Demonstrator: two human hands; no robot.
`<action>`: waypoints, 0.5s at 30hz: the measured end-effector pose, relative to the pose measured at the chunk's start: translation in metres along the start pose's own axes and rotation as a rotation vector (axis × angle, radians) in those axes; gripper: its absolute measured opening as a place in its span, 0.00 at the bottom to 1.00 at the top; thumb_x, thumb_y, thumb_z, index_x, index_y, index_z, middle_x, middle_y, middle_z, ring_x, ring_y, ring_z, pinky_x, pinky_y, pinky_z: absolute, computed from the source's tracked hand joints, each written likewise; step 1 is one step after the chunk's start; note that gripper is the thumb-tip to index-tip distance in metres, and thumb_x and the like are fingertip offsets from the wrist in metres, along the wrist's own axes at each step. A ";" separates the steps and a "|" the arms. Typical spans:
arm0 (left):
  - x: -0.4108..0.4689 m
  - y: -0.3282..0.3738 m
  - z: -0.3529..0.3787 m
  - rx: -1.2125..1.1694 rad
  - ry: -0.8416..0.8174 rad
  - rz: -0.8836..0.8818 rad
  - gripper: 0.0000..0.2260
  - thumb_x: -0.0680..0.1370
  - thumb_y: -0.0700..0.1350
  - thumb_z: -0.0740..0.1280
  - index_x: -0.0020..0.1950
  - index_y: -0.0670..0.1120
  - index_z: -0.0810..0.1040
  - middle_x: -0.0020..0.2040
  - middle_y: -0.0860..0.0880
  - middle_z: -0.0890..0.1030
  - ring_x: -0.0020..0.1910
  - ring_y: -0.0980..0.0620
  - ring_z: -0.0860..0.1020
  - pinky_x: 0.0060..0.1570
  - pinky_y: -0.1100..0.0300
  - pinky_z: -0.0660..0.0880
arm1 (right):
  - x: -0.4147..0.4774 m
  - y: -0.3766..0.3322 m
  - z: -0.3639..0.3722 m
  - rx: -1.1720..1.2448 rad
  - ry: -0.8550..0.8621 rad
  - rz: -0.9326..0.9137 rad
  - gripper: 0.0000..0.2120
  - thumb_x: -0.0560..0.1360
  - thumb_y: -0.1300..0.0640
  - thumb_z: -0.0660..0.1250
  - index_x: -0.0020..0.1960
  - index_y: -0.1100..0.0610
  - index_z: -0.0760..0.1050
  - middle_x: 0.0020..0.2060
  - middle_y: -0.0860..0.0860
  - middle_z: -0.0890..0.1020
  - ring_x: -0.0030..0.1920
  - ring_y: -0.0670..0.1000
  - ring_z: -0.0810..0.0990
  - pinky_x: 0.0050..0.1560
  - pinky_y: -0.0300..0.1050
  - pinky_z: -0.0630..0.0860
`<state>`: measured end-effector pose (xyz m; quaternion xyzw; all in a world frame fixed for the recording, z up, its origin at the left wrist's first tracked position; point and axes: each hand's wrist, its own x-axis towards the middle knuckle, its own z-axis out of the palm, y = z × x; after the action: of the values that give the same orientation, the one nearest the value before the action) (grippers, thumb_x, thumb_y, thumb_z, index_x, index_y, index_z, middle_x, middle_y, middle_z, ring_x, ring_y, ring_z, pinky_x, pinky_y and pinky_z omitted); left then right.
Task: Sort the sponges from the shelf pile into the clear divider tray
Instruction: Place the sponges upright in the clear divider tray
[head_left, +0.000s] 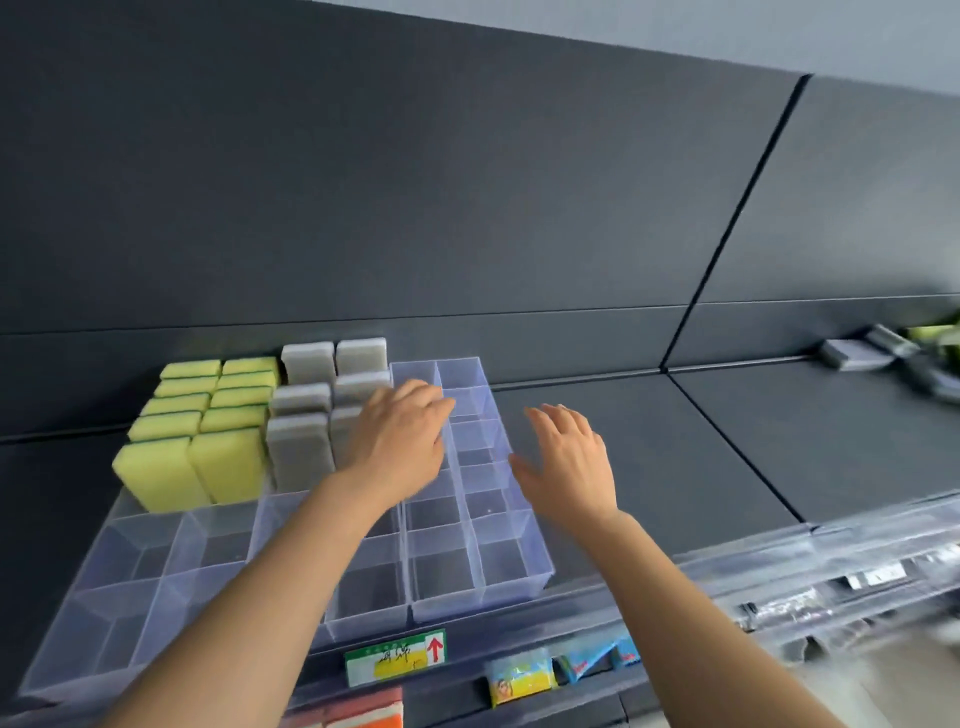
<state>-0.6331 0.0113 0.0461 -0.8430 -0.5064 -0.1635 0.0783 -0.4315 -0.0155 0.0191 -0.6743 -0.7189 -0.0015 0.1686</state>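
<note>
Dark shelf (649, 457); at centre left the clear divider tray (519, 571) holds yellow sponges (208, 415) and grey sponges (301, 410) upright, probably to save room. Left hand (402, 441) over the grey ones, right hand (566, 462) beside the tray, both with fingers loose and holding nothing; pile (893, 348) at far right

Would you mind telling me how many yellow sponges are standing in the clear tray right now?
10 yellow sponges, standing on edge in two columns of five in the back left of the tray, beside the grey sponges. None seems hidden.
</note>
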 end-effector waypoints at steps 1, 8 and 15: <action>0.006 0.010 0.005 0.007 -0.014 0.019 0.14 0.63 0.37 0.73 0.47 0.43 0.81 0.48 0.47 0.83 0.50 0.45 0.80 0.46 0.51 0.76 | -0.005 0.012 -0.004 -0.010 -0.003 0.026 0.27 0.76 0.46 0.63 0.72 0.54 0.63 0.70 0.52 0.68 0.73 0.54 0.60 0.68 0.50 0.61; 0.048 0.099 0.033 0.017 -0.078 0.113 0.12 0.71 0.40 0.66 0.53 0.45 0.78 0.53 0.50 0.79 0.56 0.47 0.75 0.53 0.53 0.71 | -0.039 0.110 -0.033 -0.088 -0.038 0.164 0.25 0.76 0.45 0.63 0.70 0.53 0.66 0.67 0.50 0.70 0.71 0.53 0.62 0.66 0.48 0.62; 0.088 0.205 0.062 0.003 -0.141 0.149 0.14 0.77 0.45 0.63 0.62 0.48 0.74 0.61 0.53 0.75 0.63 0.50 0.70 0.60 0.55 0.67 | -0.073 0.218 -0.067 -0.129 -0.071 0.257 0.22 0.74 0.47 0.64 0.66 0.52 0.70 0.63 0.49 0.73 0.67 0.53 0.66 0.63 0.47 0.64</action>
<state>-0.4024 0.0047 0.0261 -0.8877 -0.4467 -0.0968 0.0555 -0.2016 -0.0820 0.0154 -0.7697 -0.6308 -0.0022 0.0982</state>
